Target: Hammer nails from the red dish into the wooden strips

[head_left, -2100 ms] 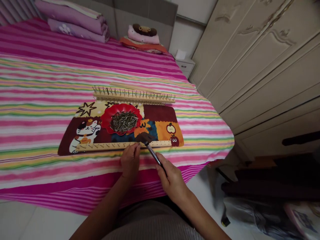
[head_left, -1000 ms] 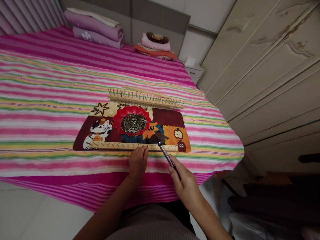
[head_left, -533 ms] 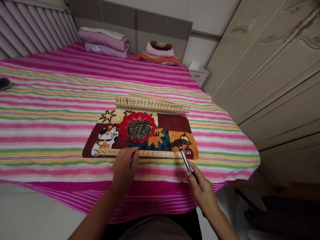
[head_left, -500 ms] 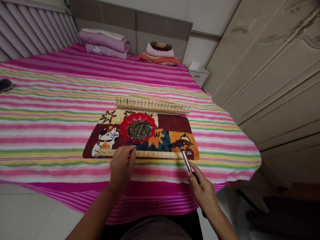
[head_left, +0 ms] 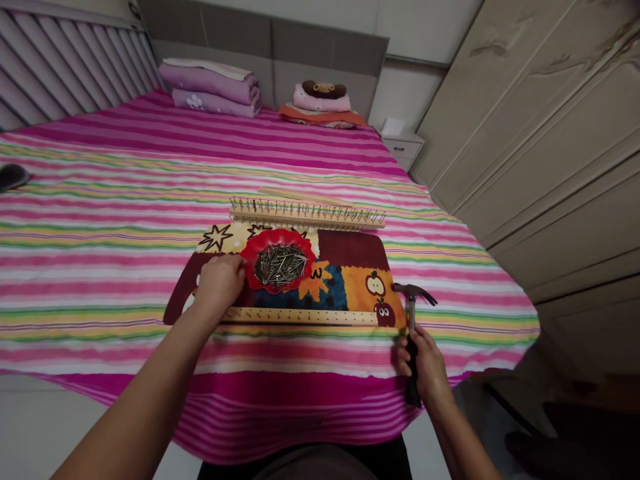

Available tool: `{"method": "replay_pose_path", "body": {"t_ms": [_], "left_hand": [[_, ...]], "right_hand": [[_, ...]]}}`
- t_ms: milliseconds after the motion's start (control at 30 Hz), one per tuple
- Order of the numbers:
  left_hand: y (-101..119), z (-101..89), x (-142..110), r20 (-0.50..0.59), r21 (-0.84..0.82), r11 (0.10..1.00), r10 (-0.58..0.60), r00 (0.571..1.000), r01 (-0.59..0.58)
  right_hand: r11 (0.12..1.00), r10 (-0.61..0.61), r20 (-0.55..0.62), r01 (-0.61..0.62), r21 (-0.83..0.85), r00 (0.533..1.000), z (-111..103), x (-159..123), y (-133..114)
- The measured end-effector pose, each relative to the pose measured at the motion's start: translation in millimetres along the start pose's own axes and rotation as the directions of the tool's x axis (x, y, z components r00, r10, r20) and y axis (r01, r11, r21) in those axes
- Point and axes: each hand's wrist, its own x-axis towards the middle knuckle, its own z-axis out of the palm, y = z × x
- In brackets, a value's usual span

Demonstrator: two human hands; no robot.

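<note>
Folded quilts [head_left: 213, 90] lie near the headboard [head_left: 327, 53], left of a smaller stack [head_left: 321, 103]; a nightstand [head_left: 401, 147] stands between bed [head_left: 200, 139] and wardrobe [head_left: 540, 153].

Head-worn view, forward and downward

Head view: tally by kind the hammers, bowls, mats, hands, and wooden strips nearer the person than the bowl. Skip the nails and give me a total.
Hammer: 1
Red bowl: 1
Patchwork mat: 1
Near wooden strip: 1
Hands: 2 (left hand, right hand)
Total: 6
</note>
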Motion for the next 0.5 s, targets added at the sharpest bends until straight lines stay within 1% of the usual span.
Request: {"method": "replay_pose_path", "body": {"t_ms": [133, 200, 267, 367, 433, 500], "left_hand": [[10, 4.4, 21, 0.110, 0.073, 0.994, 0.074, 0.991, -0.082], [18, 6.8, 30, 0.179, 0.103, 0.990, 0.076, 0.981, -0.095], [28, 8.3, 37, 0.230, 0.130, 0.989, 0.040, 0.972, -0.071], [41, 9.4, 47, 0.261, 0.123, 0.992, -0.033, 0.965, 0.001], [45, 11.2, 54, 0.276, 0.074, 0.997, -0.054, 0.960, 0.035], [44, 14.5, 62, 0.291, -0.041, 0.997, -0.054, 0.955, 0.069]], "right_hand": [[1.000, 0.016, 0.024, -0.016, 0.026, 1.000, -3, 4, 6], [0.999, 0.028, 0.034, -0.029, 0.032, 0.999, -4, 4, 7], [0.999, 0.034, 0.038, -0.035, 0.029, 0.999, -4, 5, 7], [0.999, 0.034, 0.040, -0.034, 0.010, 0.999, -5, 5, 6], [0.999, 0.032, 0.034, -0.033, 0.011, 0.999, -5, 5, 6], [0.999, 0.037, 0.022, -0.038, 0.020, 0.999, -4, 5, 5]]}}
